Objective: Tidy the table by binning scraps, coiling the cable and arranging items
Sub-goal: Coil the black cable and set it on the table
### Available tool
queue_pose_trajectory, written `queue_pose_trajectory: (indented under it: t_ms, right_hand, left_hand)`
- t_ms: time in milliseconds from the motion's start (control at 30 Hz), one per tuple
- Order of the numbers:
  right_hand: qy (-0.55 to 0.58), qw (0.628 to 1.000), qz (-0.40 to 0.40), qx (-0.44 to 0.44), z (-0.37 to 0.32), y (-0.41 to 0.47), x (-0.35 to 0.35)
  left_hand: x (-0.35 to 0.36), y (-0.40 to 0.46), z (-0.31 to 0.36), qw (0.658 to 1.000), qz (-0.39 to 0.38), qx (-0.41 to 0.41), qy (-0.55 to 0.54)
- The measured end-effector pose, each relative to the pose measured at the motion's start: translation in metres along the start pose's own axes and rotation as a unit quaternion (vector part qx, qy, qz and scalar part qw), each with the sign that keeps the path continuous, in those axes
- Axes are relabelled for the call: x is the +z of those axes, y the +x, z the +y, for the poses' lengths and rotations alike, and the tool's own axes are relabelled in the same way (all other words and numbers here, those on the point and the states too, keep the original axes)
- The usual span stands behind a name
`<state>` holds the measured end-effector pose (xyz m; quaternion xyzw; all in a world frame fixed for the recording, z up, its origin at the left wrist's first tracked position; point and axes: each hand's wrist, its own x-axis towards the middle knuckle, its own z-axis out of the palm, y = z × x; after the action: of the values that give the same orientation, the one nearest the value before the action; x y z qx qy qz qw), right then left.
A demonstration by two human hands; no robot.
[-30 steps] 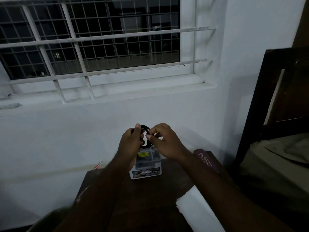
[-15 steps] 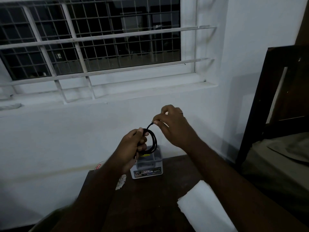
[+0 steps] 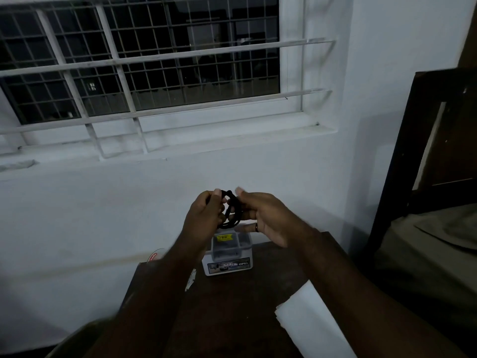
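The left hand (image 3: 206, 211) grasps the thin black cable (image 3: 231, 211) so its loops stay together above the dark wooden desk (image 3: 232, 301), while the right hand (image 3: 265, 215) pinches it.

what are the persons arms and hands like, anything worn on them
Both forearms are bare, with no sleeves in view. The right hand wears a dark band ring on one finger. The left hand shows no ring, watch or bracelet that can be made out, and neither hand is gloved. The dim light hides finer details.
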<state>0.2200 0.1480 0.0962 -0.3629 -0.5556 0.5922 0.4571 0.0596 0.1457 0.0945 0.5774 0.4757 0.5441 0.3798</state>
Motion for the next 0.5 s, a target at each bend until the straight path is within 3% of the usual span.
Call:
queue_pose_trajectory:
  t_ms: [100,300,500]
  right_hand:
    - [-0.059,0.998,0.006,0.010,0.003,-0.002,0.003]
    - [0.094,0.983,-0.080,0.139,0.010,-0.003,-0.002]
    - [-0.054,0.996,-0.043,0.053,0.009,-0.006,0.005]
  left_hand:
    - [0.003,-0.001,-0.006,0.998,0.031,0.028,0.056]
    - [0.004,-0.007,-0.009,0.992,0.021,0.078,0.097]
    - [0.006,-0.010,-0.012,0.999,0.007,0.031,0.007]
